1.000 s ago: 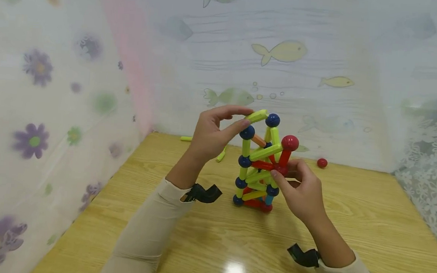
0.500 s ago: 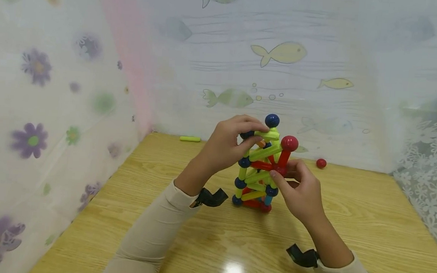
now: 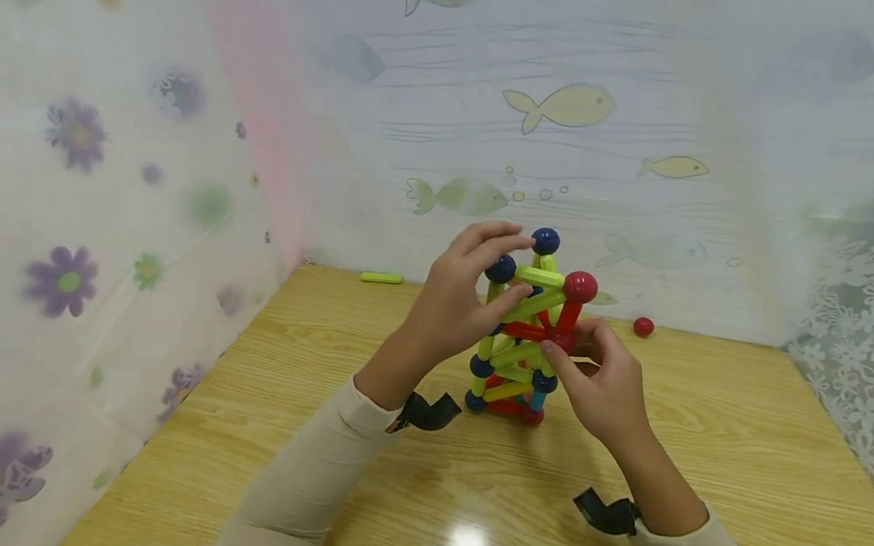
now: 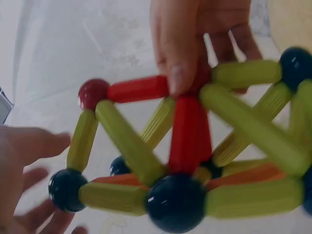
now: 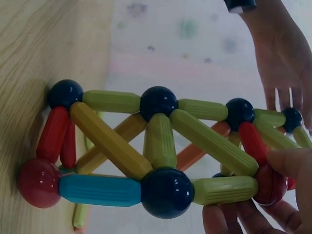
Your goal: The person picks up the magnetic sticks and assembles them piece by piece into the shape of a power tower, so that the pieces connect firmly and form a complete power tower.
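Note:
A tower of magnetic rods and balls stands upright on the wooden table (image 3: 394,487). At its top, a yellow-green rod (image 3: 539,277) joins a dark blue ball (image 3: 501,268) to a red ball (image 3: 581,286). My left hand (image 3: 461,299) is around that top left corner, fingers spread and fairly straight, gripping nothing. In the left wrist view its fingers (image 4: 36,144) are beside the same blue ball. Lower on the right side, my right hand (image 3: 605,383) pinches another red ball (image 5: 269,184) between thumb and fingers. Another blue ball (image 3: 546,241) tops the rear of the tower.
A loose yellow-green rod (image 3: 381,278) lies at the table's back edge, left of the tower. Behind on the right is a loose red ball (image 3: 643,326). Printed fabric walls border the table at the back and sides.
My left hand brought the yellow-green rod down and rightward from beside the rear blue ball to the top red ball, then loosened its fingers from it. My right hand stayed in place.

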Available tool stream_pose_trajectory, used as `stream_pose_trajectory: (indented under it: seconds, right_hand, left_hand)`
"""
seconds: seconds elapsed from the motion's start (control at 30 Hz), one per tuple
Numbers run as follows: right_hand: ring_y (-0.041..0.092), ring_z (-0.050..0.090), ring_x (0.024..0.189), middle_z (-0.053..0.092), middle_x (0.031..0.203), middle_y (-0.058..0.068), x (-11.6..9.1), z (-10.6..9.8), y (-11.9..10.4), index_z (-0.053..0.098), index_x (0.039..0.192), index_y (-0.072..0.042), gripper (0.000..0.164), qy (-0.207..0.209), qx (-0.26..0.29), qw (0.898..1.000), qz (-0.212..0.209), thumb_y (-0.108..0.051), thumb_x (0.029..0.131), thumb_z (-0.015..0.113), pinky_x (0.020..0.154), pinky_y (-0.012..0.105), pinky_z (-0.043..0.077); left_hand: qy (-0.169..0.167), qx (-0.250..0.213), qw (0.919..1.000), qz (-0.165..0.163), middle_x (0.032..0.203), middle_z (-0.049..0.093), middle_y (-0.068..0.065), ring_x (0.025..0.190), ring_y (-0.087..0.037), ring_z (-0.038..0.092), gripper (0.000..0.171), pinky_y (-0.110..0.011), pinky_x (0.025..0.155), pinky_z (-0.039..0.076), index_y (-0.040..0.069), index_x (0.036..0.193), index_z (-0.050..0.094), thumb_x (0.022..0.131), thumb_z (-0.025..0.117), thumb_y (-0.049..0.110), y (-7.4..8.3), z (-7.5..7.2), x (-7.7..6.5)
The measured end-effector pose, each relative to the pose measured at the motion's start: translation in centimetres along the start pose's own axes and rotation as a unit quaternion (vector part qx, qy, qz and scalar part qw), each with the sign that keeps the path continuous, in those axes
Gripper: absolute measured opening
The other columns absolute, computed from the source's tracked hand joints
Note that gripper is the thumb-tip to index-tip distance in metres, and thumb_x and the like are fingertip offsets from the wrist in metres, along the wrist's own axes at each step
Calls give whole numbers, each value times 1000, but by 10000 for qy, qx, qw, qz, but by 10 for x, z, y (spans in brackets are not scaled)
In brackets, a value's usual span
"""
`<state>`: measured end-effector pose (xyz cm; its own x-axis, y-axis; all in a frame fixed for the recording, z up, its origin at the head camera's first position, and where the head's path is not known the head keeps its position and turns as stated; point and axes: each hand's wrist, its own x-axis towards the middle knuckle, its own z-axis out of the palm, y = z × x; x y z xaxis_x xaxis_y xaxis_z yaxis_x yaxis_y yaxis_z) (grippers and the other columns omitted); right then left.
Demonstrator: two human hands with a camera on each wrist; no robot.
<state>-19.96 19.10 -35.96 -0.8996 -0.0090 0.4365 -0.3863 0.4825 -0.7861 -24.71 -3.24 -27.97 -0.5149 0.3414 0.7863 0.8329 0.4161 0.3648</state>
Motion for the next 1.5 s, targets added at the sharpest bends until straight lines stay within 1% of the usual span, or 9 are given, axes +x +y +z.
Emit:
stream_pose_trajectory:
  seconds: [0.17,0.3,0.47,0.83,0.97,1.1,1.23,1.37,1.5]
  right_hand:
    - [10,70,97,70,110,2,0,1,0,62,123,-9,33,5,1,10000,-16,-30,99,72,79,17,58]
    - [17,71,98,71,109,3,0,0,-1,62,122,-8,33,66,-106,9999,-61,-29,99,73,79,16,58]
    - [19,72,95,73,106,2,-4,-1,-3,64,119,-8,31,241,-453,9984,-222,-28,98,74,76,12,56]
    - [9,71,88,76,107,-1,-17,6,-14,75,116,-8,21,33,-513,9795,-1947,-4,97,66,75,16,58]
    - [10,64,78,74,95,7,-14,6,-14,78,105,-3,20,976,-259,9660,-2381,2,90,67,74,12,51]
    - [25,57,91,65,105,22,-11,7,-13,67,112,9,29,1783,-161,9641,-1959,3,84,69,82,22,44]
    - [20,60,100,60,119,21,-8,7,-7,58,126,7,43,1307,-181,9844,-1162,5,86,74,86,17,48]
    - [4,63,92,65,115,14,-5,8,-1,63,123,4,39,1071,-94,9885,-1062,5,86,76,77,10,53]
    - [1,64,91,65,113,14,-2,8,3,64,121,3,38,1069,-28,9878,-1132,7,85,77,74,9,52]
  left_hand:
    - [819,507,9935,-604,108,57,-10,96,-20,56,40,-28,80,51,5,114,58,90,81,28,1,9,-33]
    - [73,1057,9912,-789,96,54,-3,79,-12,55,43,-19,64,48,8,106,58,90,79,42,2,19,-56]
    - [-389,1164,9881,-929,111,58,-3,88,-12,63,59,-20,71,55,9,117,62,87,79,55,0,25,-64]
    - [-1376,-477,9775,-1528,156,46,3,131,-16,57,88,-37,104,53,17,154,48,83,84,54,-21,30,-60]
    - [-1609,-1289,9682,-1418,158,45,12,140,-12,49,74,-46,110,49,29,155,47,91,80,41,-37,31,-61]
    - [-1925,-1974,9504,-1440,158,45,15,145,-12,42,65,-52,114,45,33,155,47,97,74,35,-52,32,-61]
    - [-2237,-2654,9237,-1621,161,43,12,150,-13,38,66,-55,120,36,30,158,42,99,68,46,-67,30,-59]
    - [-1949,-3079,8966,-2517,156,52,3,147,-16,45,60,-53,121,36,22,153,51,103,56,56,-92,26,-61]
    - [-1084,-2044,8922,-3880,134,67,-7,127,-24,61,37,-51,107,49,15,133,68,107,58,38,-133,36,-71]
